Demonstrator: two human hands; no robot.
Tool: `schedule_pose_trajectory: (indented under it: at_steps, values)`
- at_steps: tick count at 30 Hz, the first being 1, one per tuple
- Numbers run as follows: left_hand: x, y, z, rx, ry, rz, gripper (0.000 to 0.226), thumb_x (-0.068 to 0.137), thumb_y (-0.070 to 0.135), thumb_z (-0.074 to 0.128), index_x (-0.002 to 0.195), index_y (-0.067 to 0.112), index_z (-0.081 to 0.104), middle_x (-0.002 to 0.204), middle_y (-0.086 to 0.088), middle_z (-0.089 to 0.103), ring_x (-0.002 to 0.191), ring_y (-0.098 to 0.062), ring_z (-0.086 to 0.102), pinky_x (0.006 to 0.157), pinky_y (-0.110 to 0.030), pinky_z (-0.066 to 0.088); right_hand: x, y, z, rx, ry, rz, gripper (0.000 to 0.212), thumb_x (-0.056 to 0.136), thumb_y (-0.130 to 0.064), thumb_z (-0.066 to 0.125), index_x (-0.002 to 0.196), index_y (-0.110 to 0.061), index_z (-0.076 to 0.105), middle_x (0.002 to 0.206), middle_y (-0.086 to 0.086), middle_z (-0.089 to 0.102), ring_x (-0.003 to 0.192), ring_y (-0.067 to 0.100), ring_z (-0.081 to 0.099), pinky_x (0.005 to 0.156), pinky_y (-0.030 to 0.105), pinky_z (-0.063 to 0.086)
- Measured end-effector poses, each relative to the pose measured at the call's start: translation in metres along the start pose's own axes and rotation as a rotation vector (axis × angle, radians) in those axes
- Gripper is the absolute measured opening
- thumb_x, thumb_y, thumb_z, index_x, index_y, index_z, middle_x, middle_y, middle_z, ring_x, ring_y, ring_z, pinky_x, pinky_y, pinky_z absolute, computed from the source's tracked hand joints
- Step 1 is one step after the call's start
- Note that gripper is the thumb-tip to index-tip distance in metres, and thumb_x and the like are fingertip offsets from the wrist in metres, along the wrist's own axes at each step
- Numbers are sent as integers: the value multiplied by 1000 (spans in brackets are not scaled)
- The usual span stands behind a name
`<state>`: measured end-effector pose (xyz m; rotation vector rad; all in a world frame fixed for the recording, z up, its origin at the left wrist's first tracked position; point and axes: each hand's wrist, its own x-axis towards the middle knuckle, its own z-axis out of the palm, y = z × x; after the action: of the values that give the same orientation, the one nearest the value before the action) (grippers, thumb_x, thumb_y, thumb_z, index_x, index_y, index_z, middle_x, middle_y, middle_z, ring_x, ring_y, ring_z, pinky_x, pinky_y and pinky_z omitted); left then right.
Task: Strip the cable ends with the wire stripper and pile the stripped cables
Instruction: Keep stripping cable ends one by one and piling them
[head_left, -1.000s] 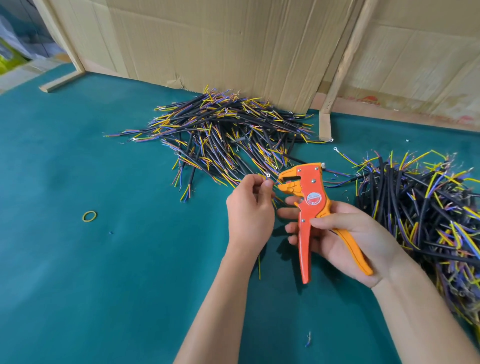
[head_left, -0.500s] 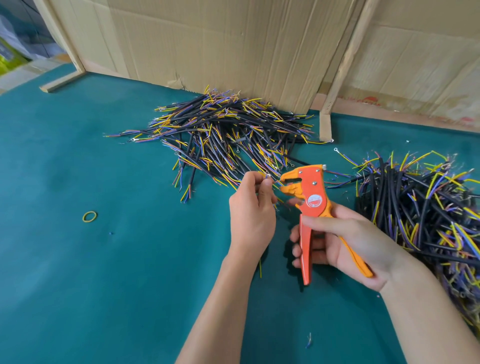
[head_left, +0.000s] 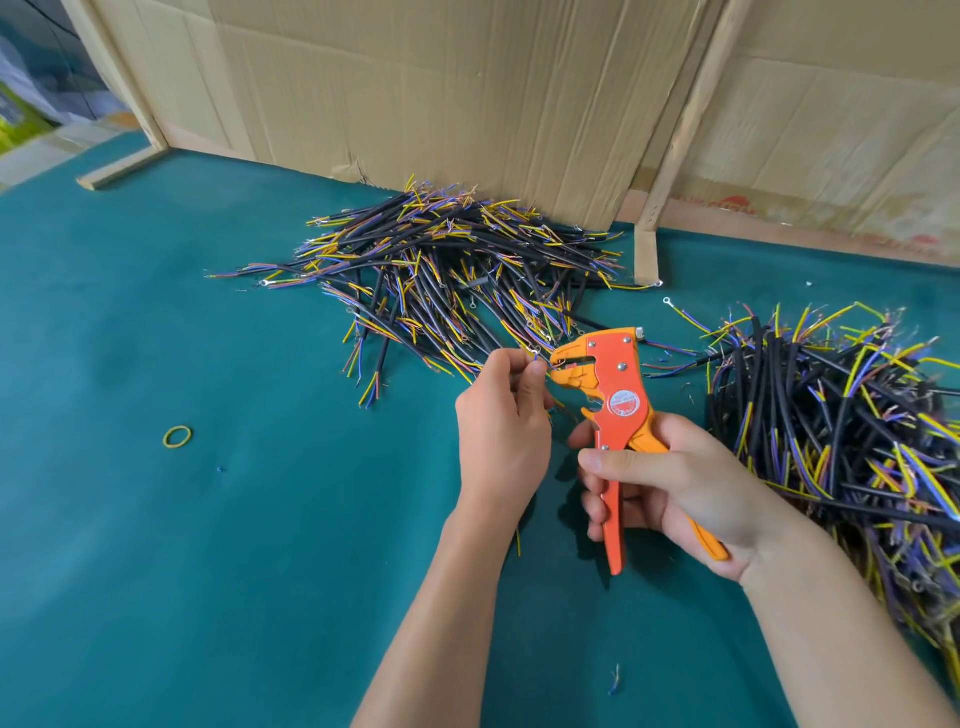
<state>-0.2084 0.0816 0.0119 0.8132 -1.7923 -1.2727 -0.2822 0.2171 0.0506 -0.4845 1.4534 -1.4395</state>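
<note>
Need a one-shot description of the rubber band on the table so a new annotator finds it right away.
Start from the teal table and the cable pile against the cardboard wall. Go left of the left hand, onto bare felt below the pile's left end. The rubber band lies flat there: a small yellow closed loop, alone, unlike the straight multicoloured wires.

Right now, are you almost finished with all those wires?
Not yet. The far pile looks done. The left hand pinches one wire at the wire stripper, gripped by the right hand. The big right pile looks still to do.
</note>
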Motion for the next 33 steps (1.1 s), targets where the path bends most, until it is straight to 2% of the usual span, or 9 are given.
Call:
schedule_pose_trajectory:
  at_steps: [6, 10, 17, 21, 25, 27, 33]
  values:
    - [0, 0, 1, 3, -7, 6, 15, 103, 19, 57, 88, 16, 57, 69, 7, 63, 64, -10, 56, 58, -12, 39, 1, 0, -1, -1, -30, -14, 22, 74, -11, 80, 92, -8, 68, 75, 18, 55, 62, 33, 57, 60, 44, 56]
    - [1, -1, 0, 4, -5, 7, 14, 103, 19, 57, 89, 16, 58, 68, 8, 63, 57, -1, 52, 56, -11, 37, 0, 0, -4, 24, -66, -2, 34, 69, -12, 86, 96, -6, 67, 77, 20, 56, 65, 36, 59, 62, 45, 57]
    - [0, -1, 1, 29, -2, 15, 13, 103, 18, 57, 89, 17, 57, 68, 10, 63, 66, -9, 58, 59, -11, 40, -1, 0, -6, 65, -85, -2, 35, 72, -1, 79, 104, -2, 65, 81, 22, 56, 68, 39, 60, 66, 49, 57]
    - [0, -2, 2, 39, -19, 20, 12, 103, 19, 57, 91, 19, 57, 69, 9, 63, 69, -13, 60, 64, -19, 44, 0, 0, -5, 70, -60, -12, 36, 70, -1, 79, 103, -1, 65, 81, 22, 56, 68, 39, 60, 66, 49, 57]
    - [0, -3, 2, 47, -19, 33, 12, 103, 19, 56, 91, 19, 56, 70, 8, 64, 69, -11, 59, 63, -17, 43, 0, -1, -5, 87, -58, -10, 33, 70, 0, 78, 101, -2, 67, 80, 22, 55, 67, 39, 60, 65, 49, 57]
    - [-1, -2, 2, 57, -23, 47, 11, 103, 18, 56, 93, 16, 58, 69, 8, 63, 67, -13, 58, 65, -22, 44, -1, -1, -5, 83, -67, 1, 33, 70, 0, 79, 101, -2, 67, 80, 23, 55, 66, 39, 60, 65, 49, 57]
    - [-1, -2, 1, 47, -15, 60, 10, 103, 18, 56, 93, 16, 58, 70, 7, 63, 69, -15, 60, 67, -26, 46, -1, -2, -4, 45, -52, 11, 43, 63, -6, 87, 100, -3, 64, 76, 20, 55, 62, 36, 59, 60, 45, 56]
